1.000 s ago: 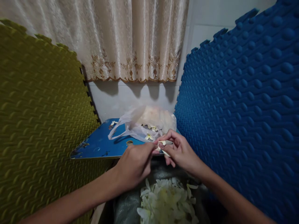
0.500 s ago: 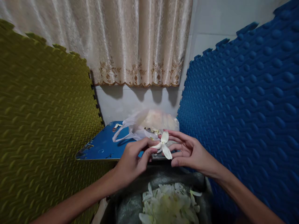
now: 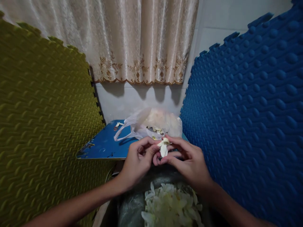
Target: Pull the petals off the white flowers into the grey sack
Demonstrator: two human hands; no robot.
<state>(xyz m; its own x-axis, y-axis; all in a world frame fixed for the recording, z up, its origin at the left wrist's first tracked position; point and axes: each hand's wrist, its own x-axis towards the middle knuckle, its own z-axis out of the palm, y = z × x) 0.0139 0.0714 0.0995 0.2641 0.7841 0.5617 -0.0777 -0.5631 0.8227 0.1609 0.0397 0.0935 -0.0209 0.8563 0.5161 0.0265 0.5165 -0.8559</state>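
A small white flower (image 3: 163, 149) is between my two hands, above the near edge of the blue board. My left hand (image 3: 139, 160) pinches its left side between thumb and fingers. My right hand (image 3: 187, 159) has its fingers and thumb closed around the petals from the right, and the petals now look folded together. Below the hands lies a heap of white flowers (image 3: 171, 205) in a dark bag (image 3: 132, 205). Just behind the hands, a thin white plastic bag (image 3: 163, 119) rests on the blue board (image 3: 104, 142), with pale flower pieces at its mouth.
A yellow foam mat (image 3: 47, 110) stands upright on the left, and a blue foam mat (image 3: 248, 110) on the right. A beige curtain (image 3: 142, 41) hangs over the tiled wall at the back. One loose white petal (image 3: 119, 124) lies on the board's far left.
My right hand has moved left and closed in on the flower. Its spread petals are now folded together between my fingers. The view has shifted slightly.
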